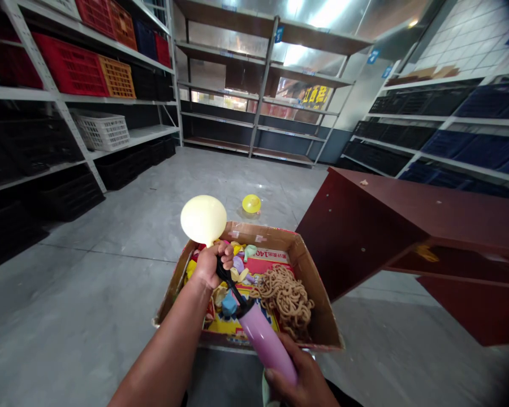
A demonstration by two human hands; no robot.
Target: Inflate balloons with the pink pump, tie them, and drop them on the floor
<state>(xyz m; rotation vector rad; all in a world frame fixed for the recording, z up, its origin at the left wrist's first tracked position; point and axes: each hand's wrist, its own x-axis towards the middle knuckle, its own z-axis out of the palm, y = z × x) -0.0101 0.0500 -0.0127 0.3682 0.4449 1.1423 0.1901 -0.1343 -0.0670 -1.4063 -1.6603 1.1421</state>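
Note:
My left hand (214, 264) is closed at the neck of an inflated pale yellow balloon (203, 219), which stands up above my fist. The black end of a hand balloon pump (268, 345) meets that same hand; its exact grip there is partly hidden. Lower right, my right hand (303, 376) wraps around the pump's pinkish-purple barrel. Beneath both hands is an open cardboard box (318, 299). Inside lie several uninflated balloons, among them a blue one (229, 304) and a mint green one (250, 252), beside a heap of tan balloons (286, 299), long and thin.
A small yellow balloon (251, 203) rests on the grey floor (123, 249) beyond the box. To the right stands a dark red wooden table (462, 217), tilted in view. Shelves with crates (102, 131) line the left; racks (263, 85) stand at the back.

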